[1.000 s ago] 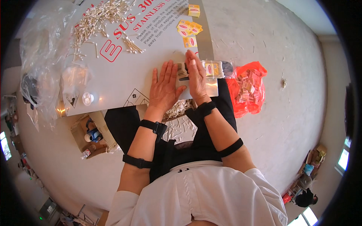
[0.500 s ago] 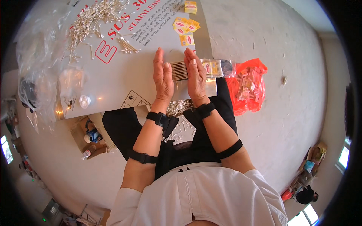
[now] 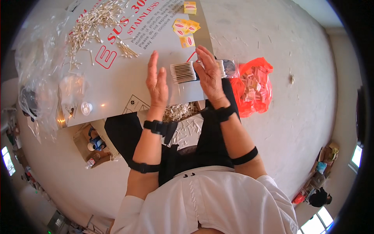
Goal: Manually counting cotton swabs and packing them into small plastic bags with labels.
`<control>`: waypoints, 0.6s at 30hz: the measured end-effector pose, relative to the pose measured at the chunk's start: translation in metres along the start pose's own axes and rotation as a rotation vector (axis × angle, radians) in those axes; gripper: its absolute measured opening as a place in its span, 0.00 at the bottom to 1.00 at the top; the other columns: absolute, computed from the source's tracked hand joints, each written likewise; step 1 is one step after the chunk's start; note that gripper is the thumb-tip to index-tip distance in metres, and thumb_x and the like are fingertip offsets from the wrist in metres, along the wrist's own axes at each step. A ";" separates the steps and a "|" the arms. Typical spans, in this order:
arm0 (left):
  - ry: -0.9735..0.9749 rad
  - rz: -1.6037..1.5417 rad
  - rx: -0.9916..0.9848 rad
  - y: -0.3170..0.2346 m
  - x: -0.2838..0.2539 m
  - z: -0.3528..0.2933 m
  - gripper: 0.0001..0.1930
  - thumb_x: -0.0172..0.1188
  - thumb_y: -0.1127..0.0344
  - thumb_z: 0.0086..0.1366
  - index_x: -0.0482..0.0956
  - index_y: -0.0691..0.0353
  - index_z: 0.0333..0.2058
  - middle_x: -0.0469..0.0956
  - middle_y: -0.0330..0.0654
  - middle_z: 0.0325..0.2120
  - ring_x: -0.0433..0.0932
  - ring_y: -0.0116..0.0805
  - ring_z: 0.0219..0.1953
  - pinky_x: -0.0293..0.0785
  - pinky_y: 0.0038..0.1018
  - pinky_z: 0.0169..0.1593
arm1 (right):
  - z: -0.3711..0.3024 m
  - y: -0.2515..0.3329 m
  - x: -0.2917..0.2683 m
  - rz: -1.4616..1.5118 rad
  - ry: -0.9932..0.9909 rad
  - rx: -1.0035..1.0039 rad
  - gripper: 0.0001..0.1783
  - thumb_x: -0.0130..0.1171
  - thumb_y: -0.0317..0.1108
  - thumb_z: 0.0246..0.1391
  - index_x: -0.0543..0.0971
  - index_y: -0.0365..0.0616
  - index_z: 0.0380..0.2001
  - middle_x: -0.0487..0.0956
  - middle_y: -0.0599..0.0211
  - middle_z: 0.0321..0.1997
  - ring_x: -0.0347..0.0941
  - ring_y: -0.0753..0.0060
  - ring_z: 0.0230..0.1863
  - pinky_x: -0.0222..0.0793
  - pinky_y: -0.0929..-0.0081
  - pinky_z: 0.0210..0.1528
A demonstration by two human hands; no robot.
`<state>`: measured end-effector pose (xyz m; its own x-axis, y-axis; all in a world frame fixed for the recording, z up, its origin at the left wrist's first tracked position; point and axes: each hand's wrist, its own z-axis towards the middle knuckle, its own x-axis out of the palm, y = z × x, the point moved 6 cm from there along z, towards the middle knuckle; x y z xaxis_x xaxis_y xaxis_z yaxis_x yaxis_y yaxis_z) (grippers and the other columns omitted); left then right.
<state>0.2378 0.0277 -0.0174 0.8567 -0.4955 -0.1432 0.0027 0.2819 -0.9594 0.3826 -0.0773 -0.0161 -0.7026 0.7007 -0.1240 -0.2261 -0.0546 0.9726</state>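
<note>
A row of cotton swabs (image 3: 182,72) in clear packaging lies across the edge of the sheet-covered table, its sticks side by side. My left hand (image 3: 157,86) is upright to the left of the row, fingers stretched out, apart from it and holding nothing. Over the middle of the pack, my right hand (image 3: 211,76) is open with fingers extended and the thumb apart, hiding part of the swabs. More white tips and the pack's clear end (image 3: 231,69) show to the right of that hand.
Loose swabs (image 3: 93,27) are heaped at the far left of the table (image 3: 128,85). Yellow cards (image 3: 186,26) lie at its far right. A red bag (image 3: 255,84) of small packs sits right. A box of swabs (image 3: 181,113) rests by my lap; clear plastic (image 3: 39,70) hangs left.
My hands have moved apart, the left one leftward and the right one turning over the pack. More of the swab row shows between them, and the yellow card in the pack is now covered.
</note>
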 end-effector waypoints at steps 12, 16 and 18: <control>0.518 0.995 0.191 -0.005 0.029 -0.033 0.42 0.54 0.42 0.62 0.52 0.62 0.67 0.48 0.48 0.69 0.45 0.42 0.72 0.39 0.49 0.70 | -0.001 0.013 0.001 -0.856 0.490 -0.421 0.34 0.68 0.34 0.39 0.73 0.48 0.55 0.72 0.68 0.60 0.57 0.59 0.69 0.51 0.58 0.70; 0.544 1.017 0.210 -0.001 0.034 -0.032 0.42 0.53 0.42 0.63 0.52 0.62 0.67 0.48 0.47 0.69 0.45 0.41 0.72 0.39 0.48 0.70 | -0.003 -0.001 -0.002 -0.817 0.501 -0.465 0.28 0.65 0.38 0.43 0.76 0.46 0.51 0.74 0.68 0.57 0.61 0.62 0.66 0.51 0.59 0.70; 0.558 1.023 0.197 0.000 0.034 -0.033 0.41 0.54 0.43 0.63 0.52 0.62 0.67 0.48 0.47 0.69 0.45 0.41 0.72 0.39 0.48 0.71 | -0.003 0.000 -0.007 -0.844 0.484 -0.436 0.30 0.64 0.40 0.45 0.74 0.47 0.54 0.72 0.65 0.60 0.59 0.61 0.67 0.49 0.57 0.71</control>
<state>0.2497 -0.0158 -0.0299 0.1627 -0.2425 -0.9564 -0.4327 0.8536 -0.2901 0.3853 -0.0847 -0.0162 -0.3775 0.2790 -0.8830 -0.9196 -0.0008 0.3929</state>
